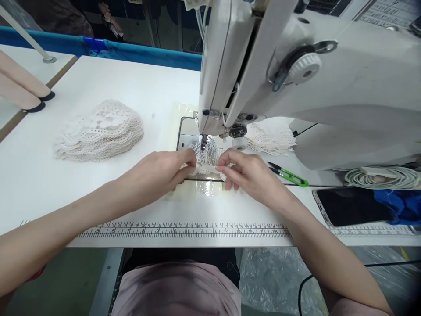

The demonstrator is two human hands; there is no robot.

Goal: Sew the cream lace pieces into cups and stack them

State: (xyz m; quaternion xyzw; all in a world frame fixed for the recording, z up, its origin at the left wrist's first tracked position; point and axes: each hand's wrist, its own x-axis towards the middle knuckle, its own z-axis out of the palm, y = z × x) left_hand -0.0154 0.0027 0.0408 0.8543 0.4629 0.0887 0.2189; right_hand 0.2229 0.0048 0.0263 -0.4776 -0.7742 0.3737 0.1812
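Note:
A small white lace piece (207,159) lies on the needle plate under the presser foot (204,143) of a white sewing machine (296,79). My left hand (164,169) pinches the lace's left edge with curled fingers. My right hand (248,173) pinches its right edge, fingers closed on the fabric. Both hands rest on the white table (131,87) just in front of the needle.
A stack of white lace pieces (100,131) lies at the left. More lace (272,138) sits behind the machine foot. Green thread snips (289,175), a phone (351,206), coiled elastic (381,177) and blue cloth (403,206) lie right. A ruler strip (184,229) lines the front edge.

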